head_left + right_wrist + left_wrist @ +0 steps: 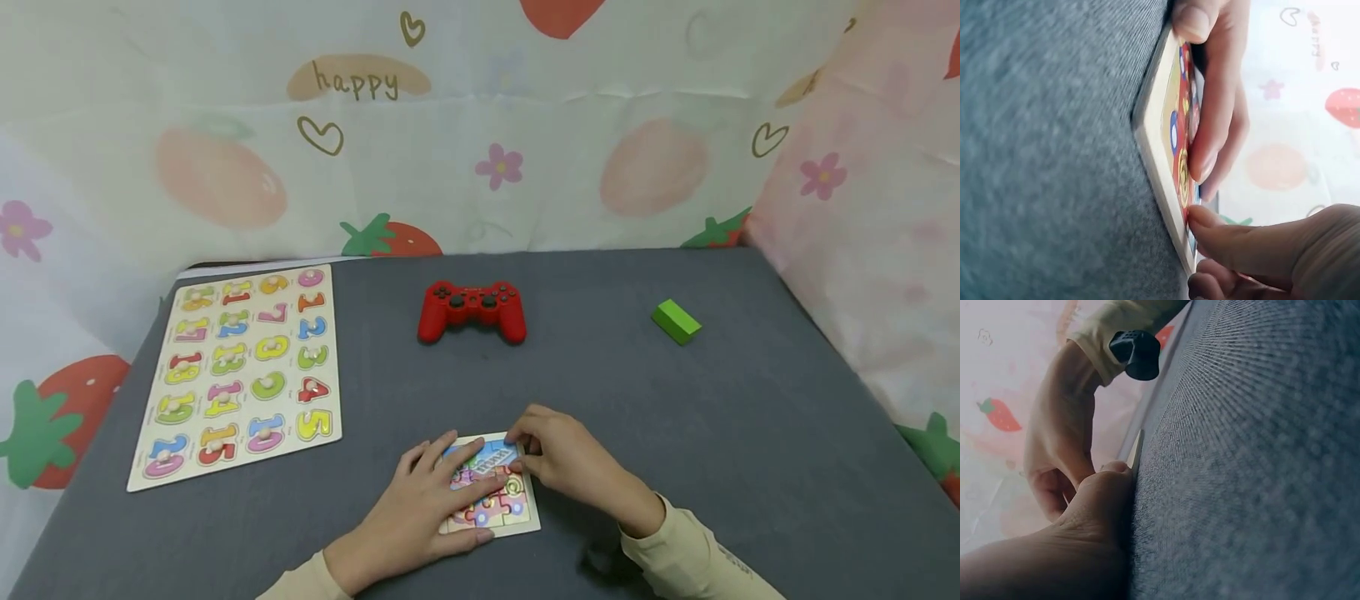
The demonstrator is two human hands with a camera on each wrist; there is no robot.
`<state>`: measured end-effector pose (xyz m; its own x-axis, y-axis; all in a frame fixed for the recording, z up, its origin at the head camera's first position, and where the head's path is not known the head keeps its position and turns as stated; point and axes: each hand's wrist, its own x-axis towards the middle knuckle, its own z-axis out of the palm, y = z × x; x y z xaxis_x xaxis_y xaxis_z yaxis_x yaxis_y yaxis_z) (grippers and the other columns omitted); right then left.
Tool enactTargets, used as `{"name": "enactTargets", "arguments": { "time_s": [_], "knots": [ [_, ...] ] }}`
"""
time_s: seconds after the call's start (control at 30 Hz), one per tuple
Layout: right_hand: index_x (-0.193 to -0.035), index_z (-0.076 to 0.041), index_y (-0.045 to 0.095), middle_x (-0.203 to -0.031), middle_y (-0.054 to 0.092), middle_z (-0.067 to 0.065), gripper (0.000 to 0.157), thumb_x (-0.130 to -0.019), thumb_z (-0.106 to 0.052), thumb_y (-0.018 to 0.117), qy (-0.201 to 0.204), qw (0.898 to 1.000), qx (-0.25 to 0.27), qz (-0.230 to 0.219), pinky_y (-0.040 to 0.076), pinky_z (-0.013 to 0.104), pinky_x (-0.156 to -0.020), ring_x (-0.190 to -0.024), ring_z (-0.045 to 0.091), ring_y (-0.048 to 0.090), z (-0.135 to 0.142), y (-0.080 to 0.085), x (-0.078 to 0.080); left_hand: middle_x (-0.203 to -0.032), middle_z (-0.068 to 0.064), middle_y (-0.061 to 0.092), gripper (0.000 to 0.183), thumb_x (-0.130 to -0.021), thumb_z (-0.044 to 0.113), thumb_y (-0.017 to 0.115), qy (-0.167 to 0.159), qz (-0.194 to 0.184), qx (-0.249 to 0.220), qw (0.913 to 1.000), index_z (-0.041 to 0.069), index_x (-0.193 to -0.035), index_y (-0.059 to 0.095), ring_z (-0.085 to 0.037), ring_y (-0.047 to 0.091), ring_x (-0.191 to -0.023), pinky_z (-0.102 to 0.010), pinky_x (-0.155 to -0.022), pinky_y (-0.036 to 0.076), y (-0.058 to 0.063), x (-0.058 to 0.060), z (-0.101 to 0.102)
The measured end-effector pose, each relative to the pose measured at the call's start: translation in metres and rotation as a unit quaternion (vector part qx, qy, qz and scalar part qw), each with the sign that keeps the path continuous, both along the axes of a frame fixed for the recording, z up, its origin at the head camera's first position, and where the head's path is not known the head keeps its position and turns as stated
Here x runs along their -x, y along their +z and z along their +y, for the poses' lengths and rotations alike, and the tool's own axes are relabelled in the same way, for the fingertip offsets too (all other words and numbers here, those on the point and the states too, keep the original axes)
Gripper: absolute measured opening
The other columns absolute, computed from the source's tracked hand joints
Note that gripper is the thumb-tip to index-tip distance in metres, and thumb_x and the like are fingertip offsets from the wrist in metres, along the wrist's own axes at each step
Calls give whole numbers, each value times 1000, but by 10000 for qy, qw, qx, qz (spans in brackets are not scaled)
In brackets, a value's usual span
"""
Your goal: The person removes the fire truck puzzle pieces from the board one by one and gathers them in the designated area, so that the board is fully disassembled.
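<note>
A small square jigsaw puzzle (512,504) with colourful pieces in a pale wooden frame lies flat near the table's front. My left hand (427,512) rests across its left side with fingers spread, the thumb along the near edge. At the upper right corner, the thumb and curled fingers of my right hand (566,458) grip the puzzle. Seen from the right wrist, that thumb (1204,219) touches the printed face while the other fingers bend at the corner. The left hand covers part of the picture. The left wrist view shows just a sliver of the frame (1136,450).
A number peg board (288,367) lies at the left of the grey table (600,383). A red game controller (471,310) sits at the back middle, and a green block (677,322) at the back right. Printed curtains (555,100) border the table's back and sides.
</note>
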<state>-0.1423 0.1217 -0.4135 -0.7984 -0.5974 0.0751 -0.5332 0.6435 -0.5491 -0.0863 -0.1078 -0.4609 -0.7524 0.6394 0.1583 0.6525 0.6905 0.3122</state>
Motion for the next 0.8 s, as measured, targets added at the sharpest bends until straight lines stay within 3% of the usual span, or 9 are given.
{"name": "enactTargets", "arguments": {
  "time_s": [0.2, 0.6, 0.8],
  "knots": [
    [-97, -7, 69, -85, 56, -1, 23, -77, -11, 80, -173, 9998, -80, -2, 45, 22, -62, -71, 9, 53, -1, 1, -2, -152, -3, 35, 49, -93, 62, 43, -106, 233, -29, 9997, 46, -140, 44, -36, 27, -139, -59, -103, 26, 1, -1, 0],
    [-97, -10, 68, -92, 57, 0, 20, -80, -9, 77, -498, 9986, -20, -189, 45, 24, -64, -74, 10, 53, -5, 2, -4, -152, 0, 36, 49, -91, 65, 43, 29, -21, -29, 10000, 49, -138, 44, -33, 26, -141, -60, -104, 26, 2, -1, -1],
    [-95, -13, 66, -83, 57, -5, 9, -87, -10, 70, -672, 9965, 196, -454, 44, 22, -61, -69, 6, 52, -5, 1, -3, -152, 0, 35, 49, -92, 63, 46, -5, -36, -81, 10000, 48, -138, 44, -33, 26, -141, -59, -104, 26, 3, -2, -2]
  ]
}}
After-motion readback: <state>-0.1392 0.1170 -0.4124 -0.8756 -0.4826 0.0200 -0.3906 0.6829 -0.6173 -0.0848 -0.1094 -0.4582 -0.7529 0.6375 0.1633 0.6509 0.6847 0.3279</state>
